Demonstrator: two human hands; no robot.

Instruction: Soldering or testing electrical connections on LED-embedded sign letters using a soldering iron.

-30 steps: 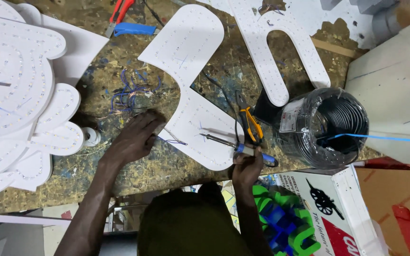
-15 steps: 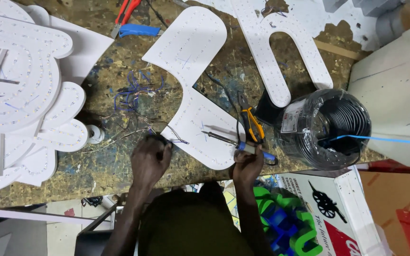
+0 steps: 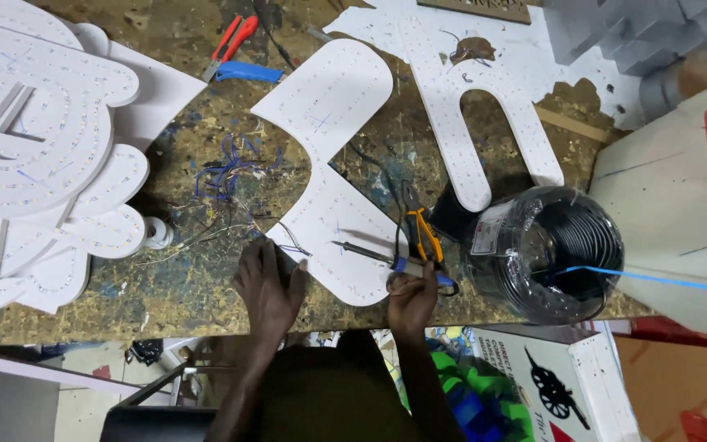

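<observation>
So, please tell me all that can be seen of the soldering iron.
The soldering iron is a slim tool with a thin dark metal shaft and a blue grip. It lies nearly flat, tip pointing left, over the white letter panel. The right hand holds its handle. Yellow-handled pliers lie beside it.

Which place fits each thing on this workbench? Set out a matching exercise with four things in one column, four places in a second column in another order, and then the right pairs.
Things
1. soldering iron
2. coil of black cable
3. red-handled pliers
4. yellow-handled cutters

Places
A. far edge of the bench, beside a blue tool
B. held in the right hand, tip over the white panel
C. right end of the bench, wrapped in clear film
D. lying just beyond the right hand

Pairs: 1-B, 2-C, 3-A, 4-D
</observation>
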